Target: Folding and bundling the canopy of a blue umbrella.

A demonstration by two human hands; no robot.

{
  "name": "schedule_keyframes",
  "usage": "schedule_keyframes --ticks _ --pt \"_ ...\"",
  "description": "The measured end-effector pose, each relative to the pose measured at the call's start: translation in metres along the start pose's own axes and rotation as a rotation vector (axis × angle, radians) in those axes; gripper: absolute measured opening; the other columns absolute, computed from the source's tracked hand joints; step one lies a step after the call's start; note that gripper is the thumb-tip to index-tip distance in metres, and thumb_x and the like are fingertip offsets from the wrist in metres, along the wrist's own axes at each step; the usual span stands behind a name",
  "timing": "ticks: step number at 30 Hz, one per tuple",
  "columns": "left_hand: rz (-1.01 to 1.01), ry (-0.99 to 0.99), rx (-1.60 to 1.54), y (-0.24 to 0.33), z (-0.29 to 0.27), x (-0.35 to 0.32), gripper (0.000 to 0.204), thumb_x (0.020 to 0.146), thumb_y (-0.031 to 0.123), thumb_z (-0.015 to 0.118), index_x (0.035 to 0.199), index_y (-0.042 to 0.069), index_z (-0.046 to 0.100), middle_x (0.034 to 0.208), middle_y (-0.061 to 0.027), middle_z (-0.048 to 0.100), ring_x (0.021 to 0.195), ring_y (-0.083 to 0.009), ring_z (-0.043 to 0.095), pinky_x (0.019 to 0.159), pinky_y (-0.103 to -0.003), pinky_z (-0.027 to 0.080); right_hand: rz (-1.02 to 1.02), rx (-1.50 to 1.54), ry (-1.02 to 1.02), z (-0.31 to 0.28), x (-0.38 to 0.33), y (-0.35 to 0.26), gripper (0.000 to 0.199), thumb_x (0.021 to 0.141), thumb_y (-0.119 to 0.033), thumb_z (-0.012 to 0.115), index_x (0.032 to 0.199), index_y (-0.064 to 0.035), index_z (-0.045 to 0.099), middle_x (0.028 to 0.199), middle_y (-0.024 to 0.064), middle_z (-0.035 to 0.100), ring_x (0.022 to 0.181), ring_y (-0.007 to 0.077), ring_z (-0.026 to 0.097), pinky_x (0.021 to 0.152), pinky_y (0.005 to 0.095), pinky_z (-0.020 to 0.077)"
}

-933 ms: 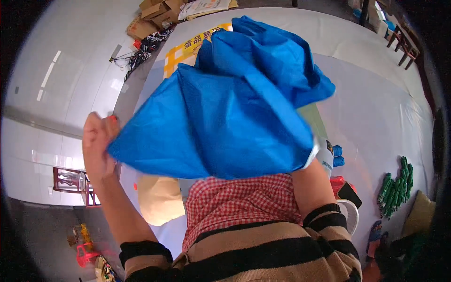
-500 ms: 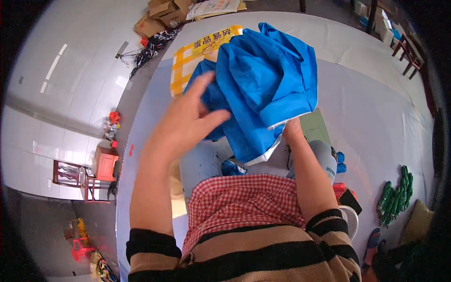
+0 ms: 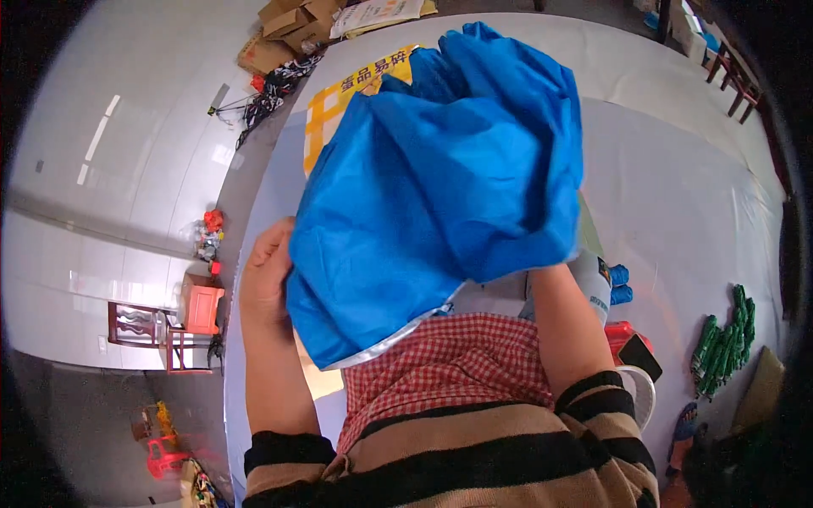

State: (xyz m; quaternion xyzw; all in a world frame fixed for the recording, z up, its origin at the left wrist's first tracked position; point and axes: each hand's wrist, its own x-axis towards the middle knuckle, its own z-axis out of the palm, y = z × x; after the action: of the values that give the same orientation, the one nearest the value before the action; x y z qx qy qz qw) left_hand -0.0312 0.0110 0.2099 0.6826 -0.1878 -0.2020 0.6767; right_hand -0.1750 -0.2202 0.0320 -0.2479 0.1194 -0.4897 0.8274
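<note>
From the head camera, a large blue bag of thin, crinkled, slightly glossy plastic sheet fills the middle of the view, held up above a pale grey table; a silvery inner layer shows along its lower edge. The left hand pinches the bag's lower left corner, fingers curled shut on the material. The right hand is hidden behind the bag, only its forearm showing, so its grip cannot be told. Behind the bag a flat yellow sign with dark characters lies on the table. Brown cardboard boxes sit on the glossy floor at the far edge. To the right lie a bundle of green pieces, a red box and blue rolls.
</note>
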Motion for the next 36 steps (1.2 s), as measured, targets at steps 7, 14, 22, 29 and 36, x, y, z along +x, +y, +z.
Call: schedule_keyframes --ticks 7,14,22,29,36 --pt "0.644 0.128 1.176 0.009 0.017 0.012 0.037 0.072 0.021 0.076 0.069 0.006 0.043 0.070 0.0023 0.044 0.065 -0.0082 0.042 0.059 -0.023 0.036 -0.360 -1.177 -0.373 -0.060 0.032 0.043 0.059 0.092 -0.029 0.050 0.140 -0.0036 0.026 0.142 0.0131 0.034 0.127 0.0280 0.037 0.105 0.0382 0.0311" --pt "0.455 -0.529 -0.678 0.115 -0.047 -0.018 0.036 0.093 0.014 0.045 0.063 0.014 0.025 0.061 0.0008 0.027 0.051 -0.0082 0.024 0.046 -0.021 0.024 0.013 -0.496 -0.138 -0.009 0.010 0.018 0.045 0.087 -0.016 0.059 0.126 -0.0006 0.045 0.122 0.0117 0.054 0.108 0.0200 0.051 0.091 0.0351 0.0433" --pt "1.000 -0.080 0.647 0.032 0.041 0.005 0.039 0.084 0.020 0.064 0.119 0.005 0.054 0.125 -0.0094 0.053 0.111 -0.0191 0.052 0.085 -0.027 0.044 -0.362 -0.794 -0.089 -0.033 0.021 0.034 0.034 0.088 -0.013 0.055 0.119 -0.0004 0.050 0.109 0.0130 0.060 0.103 0.0229 0.055 0.090 0.0338 0.0423" --pt "0.466 -0.175 0.517 0.010 0.041 0.041 0.027 0.083 0.021 0.067 0.103 0.005 0.061 0.086 -0.0025 0.063 0.075 -0.0088 0.056 0.064 -0.021 0.044 -0.773 -1.041 -0.116 -0.040 0.034 0.035 0.037 0.089 -0.017 0.053 0.122 -0.0008 0.049 0.120 0.0185 0.055 0.113 0.0324 0.051 0.097 0.0408 0.0388" --pt "0.747 -0.078 0.418 0.048 0.038 0.022 0.043 0.077 -0.001 0.060 0.118 0.006 0.052 0.098 -0.0032 0.060 0.067 -0.0040 0.050 0.064 -0.018 0.042 -0.338 -0.879 -0.032 -0.044 0.027 0.020 0.029 0.090 -0.020 0.053 0.109 0.0019 0.056 0.109 0.0172 0.061 0.102 0.0306 0.057 0.089 0.0386 0.0427"
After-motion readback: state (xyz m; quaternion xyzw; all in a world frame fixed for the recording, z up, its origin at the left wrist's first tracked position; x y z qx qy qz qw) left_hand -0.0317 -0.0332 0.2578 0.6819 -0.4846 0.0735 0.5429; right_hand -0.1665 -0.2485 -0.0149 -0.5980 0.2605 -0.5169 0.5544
